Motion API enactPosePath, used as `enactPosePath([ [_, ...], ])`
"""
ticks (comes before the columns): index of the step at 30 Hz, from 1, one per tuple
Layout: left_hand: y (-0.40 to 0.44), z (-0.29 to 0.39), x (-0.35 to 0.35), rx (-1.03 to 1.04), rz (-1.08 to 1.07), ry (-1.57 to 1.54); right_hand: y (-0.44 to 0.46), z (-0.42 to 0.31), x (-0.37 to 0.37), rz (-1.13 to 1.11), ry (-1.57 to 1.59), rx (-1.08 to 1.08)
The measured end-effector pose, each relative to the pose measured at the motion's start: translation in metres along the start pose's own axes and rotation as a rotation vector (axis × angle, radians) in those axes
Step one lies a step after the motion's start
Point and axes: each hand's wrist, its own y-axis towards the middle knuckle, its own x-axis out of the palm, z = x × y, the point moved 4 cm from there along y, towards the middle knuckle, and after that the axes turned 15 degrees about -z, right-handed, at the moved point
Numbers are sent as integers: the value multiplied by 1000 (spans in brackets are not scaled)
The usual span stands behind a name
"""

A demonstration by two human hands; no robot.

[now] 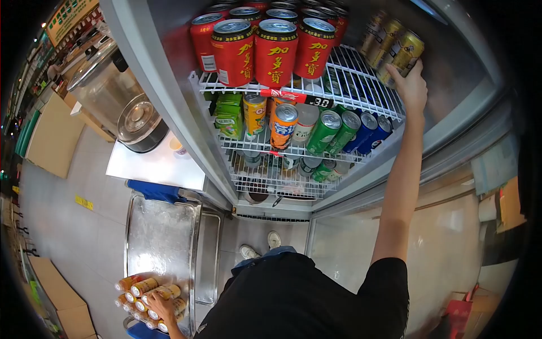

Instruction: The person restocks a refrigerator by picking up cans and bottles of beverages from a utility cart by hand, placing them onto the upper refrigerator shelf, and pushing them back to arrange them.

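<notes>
Head view: the right hand reached into an open drinks fridge, fingers wrapped around a gold can whose long axis rose above them, slanted in this view. Just beyond those fingers, two more gold cans lined the top wire shelf's right side. Well below, the left hand was nearer the metal cart, fingers over clustered yellow-brown cans; whether they gripped one, I couldn't tell.

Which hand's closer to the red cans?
Right. The right hand holds a gold can across the shelf from the red cans; the left hand is below, on yellow cans on the cart.
</notes>
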Motion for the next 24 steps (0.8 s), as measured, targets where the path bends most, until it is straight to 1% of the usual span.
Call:
enactPosePath([
  [1,2,5,-7,22,12,-12,-1,0,0,-17,1,15],
  [2,3,12,-18,42,13,-74,-16,-9,-4,142,-15,-72],
  [5,9,49,-64,10,-2,-427,-67,-27,-17,490,411,-348],
  [6,13,59,-74,75,69,-388,-92,-38,-17,466,549,-424],
  [7,18,77,-91,116,75,-428,-125,-49,-16,436,688,-496],
  [8,21,105,-116,156,76,-461,-161,-68,-18,295,593,-566],
  [9,23,133,-140,196,78,-496,-191,-85,-12,106,624,-705],
  [10,27,159,-160,282,84,-539,-221,-101,-6,-102,661,-820],
  [11,29,184,-177,369,87,-579,-244,-119,15,-176,724,-1093],
  [12,32,209,-191,499,111,-618,-268,-134,32,-418,736,-1241],
  [14,33,260,-222,732,168,-677,-308,-158,50,-640,725,-1421],
  [15,31,285,-238,830,200,-697,-316,-160,55,-698,709,-1397],
  [17,24,326,-264,957,248,-767,-325,-163,62,-815,670,-1351],
  [20,22,360,-288,1211,355,-732,-320,-152,65,-658,721,-1284],
  [21,24,369,-292,1254,305,-827,-313,-146,64,-607,740,-1250],
  [22,26,376,-295,1296,254,-922,-302,-141,50,-446,676,-1252],
  [23,27,379,-297,1336,198,-1016,-288,-132,43,-370,654,-1171],
  [24,27,380,-304,1372,226,-975,-271,-122,38,-292,630,-1090],
])
